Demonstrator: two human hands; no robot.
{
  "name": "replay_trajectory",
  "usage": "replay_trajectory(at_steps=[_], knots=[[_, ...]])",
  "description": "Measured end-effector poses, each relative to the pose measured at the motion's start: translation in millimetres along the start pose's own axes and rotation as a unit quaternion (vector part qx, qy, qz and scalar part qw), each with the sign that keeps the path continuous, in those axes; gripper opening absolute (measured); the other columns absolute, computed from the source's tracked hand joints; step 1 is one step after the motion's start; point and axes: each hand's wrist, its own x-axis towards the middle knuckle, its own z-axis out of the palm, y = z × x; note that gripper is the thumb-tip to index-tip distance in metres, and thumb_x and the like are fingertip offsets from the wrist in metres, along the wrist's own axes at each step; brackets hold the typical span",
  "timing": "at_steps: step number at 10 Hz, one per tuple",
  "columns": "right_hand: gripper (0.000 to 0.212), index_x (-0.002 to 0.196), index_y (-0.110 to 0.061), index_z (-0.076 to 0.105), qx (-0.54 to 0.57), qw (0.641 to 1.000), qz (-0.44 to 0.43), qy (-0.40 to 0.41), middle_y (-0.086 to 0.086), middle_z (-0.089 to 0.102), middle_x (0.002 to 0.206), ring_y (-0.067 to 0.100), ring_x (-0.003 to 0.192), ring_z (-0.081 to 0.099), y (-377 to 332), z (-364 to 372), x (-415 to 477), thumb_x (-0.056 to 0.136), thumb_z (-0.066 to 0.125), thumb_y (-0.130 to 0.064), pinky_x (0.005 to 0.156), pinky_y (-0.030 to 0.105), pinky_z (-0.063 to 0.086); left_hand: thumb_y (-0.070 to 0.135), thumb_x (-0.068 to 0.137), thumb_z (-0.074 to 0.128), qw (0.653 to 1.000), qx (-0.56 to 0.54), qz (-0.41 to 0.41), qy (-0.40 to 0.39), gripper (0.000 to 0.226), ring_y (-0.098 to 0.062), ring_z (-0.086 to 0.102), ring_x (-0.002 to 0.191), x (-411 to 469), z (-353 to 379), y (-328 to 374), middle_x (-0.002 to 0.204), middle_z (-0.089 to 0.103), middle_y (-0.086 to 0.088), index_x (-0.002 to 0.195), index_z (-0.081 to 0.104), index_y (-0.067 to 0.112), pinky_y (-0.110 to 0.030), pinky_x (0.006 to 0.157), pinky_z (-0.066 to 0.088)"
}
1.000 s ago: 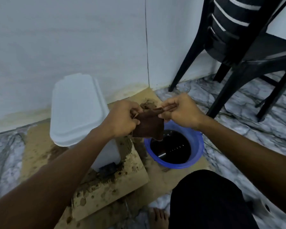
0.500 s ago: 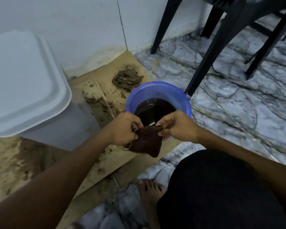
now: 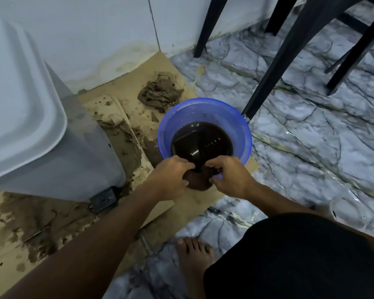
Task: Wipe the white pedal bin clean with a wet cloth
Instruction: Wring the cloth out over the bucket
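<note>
Both the left hand [image 3: 171, 178] and right hand [image 3: 229, 175] grip the brown cloth [image 3: 200, 180] at the near rim of the blue bucket [image 3: 242, 134], apparently wetting it, before carrying it left to the nearby white bin [image 3: 30, 117].

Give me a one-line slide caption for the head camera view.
Both hands, left and right, bunch a brown cloth at the blue basin's near rim.

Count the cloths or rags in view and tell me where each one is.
2. A dark brown cloth is held by both hands, left hand and right hand, at the near rim of the blue basin. A crumpled rag lies on the cardboard behind the basin. Others may be hidden.
</note>
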Motion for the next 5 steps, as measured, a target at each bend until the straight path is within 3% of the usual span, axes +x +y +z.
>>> replay_trajectory(at_steps=[2, 4, 5], knots=[[0.042, 0.116, -0.014, 0.073, -0.072, 0.995, -0.062, -0.039, 0.003, 0.07, 0.117, 0.023, 0.108, 0.059, -7.2, 16.3, 1.2, 0.075, 0.075, -0.014, 0.093, 0.033, 0.049, 0.02, 0.09, 0.065, 0.997, 0.057, 0.042, 0.018, 0.029, -0.019, 0.05, 0.114, 2.6, 7.9, -6.2, 0.114, 0.067, 0.004, 0.12, 0.068, 0.021, -0.034, 0.096, 0.039], [0.038, 0.112, -0.014, 0.074, -0.099, 0.991, -0.09, -0.024, 0.003, 0.07, 0.112, 0.022, 0.105, 0.062, -13.0, 16.9, 11.9, 0.074, 0.073, -0.013, 0.09, 0.033, 0.051, 0.02, 0.095, 0.061, 0.997, 0.053, 0.048, 0.041, 0.029, -0.019, 0.05, 0.114, -0.6, 6.3, -11.0, 0.118, 0.068, 0.002, 0.123, 0.068, 0.018, -0.034, 0.098, 0.038], [0.033, 0.099, -0.014, 0.076, -0.095, 0.983, -0.156, 0.034, 0.0, 0.072, 0.103, 0.022, 0.095, 0.065, -25.8, 18.0, 4.7, 0.067, 0.08, -0.01, 0.08, 0.034, 0.055, 0.015, 0.091, 0.063, 0.99, 0.005, 0.044, 0.132, 0.019, -0.025, 0.058, 0.1, -28.3, 1.2, -9.8, 0.103, 0.072, -0.006, 0.106, 0.074, 0.01, -0.038, 0.089, 0.045]])
